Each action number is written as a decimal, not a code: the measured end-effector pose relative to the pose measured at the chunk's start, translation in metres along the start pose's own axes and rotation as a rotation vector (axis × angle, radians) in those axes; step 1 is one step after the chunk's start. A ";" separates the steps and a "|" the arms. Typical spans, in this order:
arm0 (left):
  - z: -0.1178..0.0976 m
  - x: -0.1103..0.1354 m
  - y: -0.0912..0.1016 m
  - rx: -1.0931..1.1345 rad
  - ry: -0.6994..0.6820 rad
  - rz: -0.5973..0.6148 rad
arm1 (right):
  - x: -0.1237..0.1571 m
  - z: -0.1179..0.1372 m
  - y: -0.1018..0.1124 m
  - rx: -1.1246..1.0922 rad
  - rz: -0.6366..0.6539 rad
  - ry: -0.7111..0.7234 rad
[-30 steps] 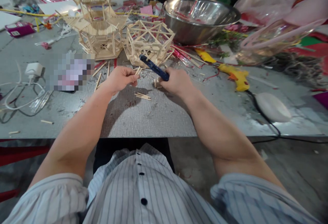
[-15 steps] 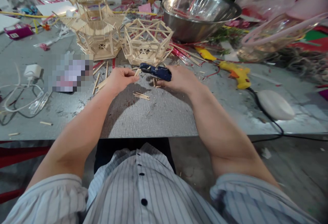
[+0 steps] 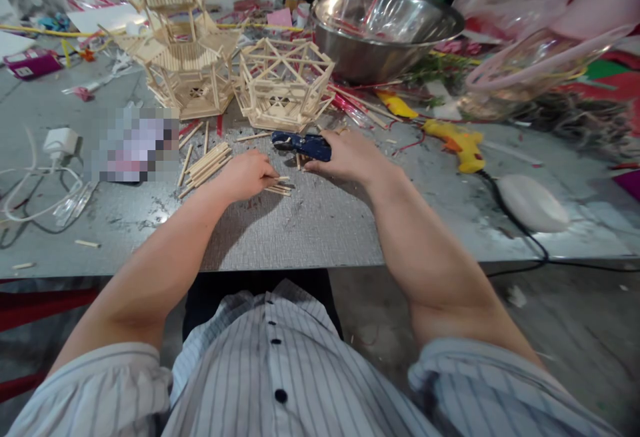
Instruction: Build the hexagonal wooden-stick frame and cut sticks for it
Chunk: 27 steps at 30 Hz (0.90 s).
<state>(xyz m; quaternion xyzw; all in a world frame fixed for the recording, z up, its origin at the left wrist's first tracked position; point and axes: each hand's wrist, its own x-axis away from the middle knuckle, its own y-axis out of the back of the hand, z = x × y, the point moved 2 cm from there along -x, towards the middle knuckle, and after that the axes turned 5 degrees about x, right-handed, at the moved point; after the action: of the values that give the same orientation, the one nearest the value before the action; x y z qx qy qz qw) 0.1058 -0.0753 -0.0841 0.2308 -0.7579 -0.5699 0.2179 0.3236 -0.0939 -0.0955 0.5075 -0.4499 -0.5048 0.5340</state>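
Note:
My left hand (image 3: 251, 175) is closed in a pinch on a short wooden stick (image 3: 283, 178), low over the table. Just under its fingertips lies a small group of cut sticks (image 3: 280, 190). A looser pile of longer wooden sticks (image 3: 210, 162) is beside my left wrist. Dark blue hand cutters (image 3: 303, 145) sit in the grip of my right hand (image 3: 345, 153), their head pointing left. Short stick pieces (image 3: 299, 162) show below the cutters. Behind both hands stand an open stick frame (image 3: 285, 83) and a tiered stick pavilion (image 3: 187, 57).
A steel bowl (image 3: 385, 37) stands at the back. A yellow glue gun (image 3: 460, 147) lies on the right with its black cord, near a white rounded object (image 3: 534, 202). On the left are a white charger (image 3: 61, 142) with cable and a pixelated item (image 3: 135, 147).
My left hand has moved away from the cutter head, down toward the small group of cut sticks. My right hand stays in about the same place with the cutters.

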 end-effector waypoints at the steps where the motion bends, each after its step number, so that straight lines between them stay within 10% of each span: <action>1: 0.001 -0.001 -0.001 -0.004 -0.003 0.006 | 0.000 0.000 -0.001 0.004 -0.004 0.000; 20: 0.012 -0.003 -0.005 0.236 0.039 -0.129 | -0.001 0.000 -0.008 0.041 0.012 -0.008; 27: 0.013 0.001 -0.002 0.389 0.114 -0.245 | -0.003 -0.023 0.031 -0.084 -0.151 -0.160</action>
<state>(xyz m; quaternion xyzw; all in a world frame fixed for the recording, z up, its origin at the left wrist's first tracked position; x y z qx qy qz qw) 0.0975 -0.0670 -0.0896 0.3904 -0.8064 -0.4213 0.1408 0.3490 -0.0897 -0.0666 0.4750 -0.4301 -0.6009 0.4777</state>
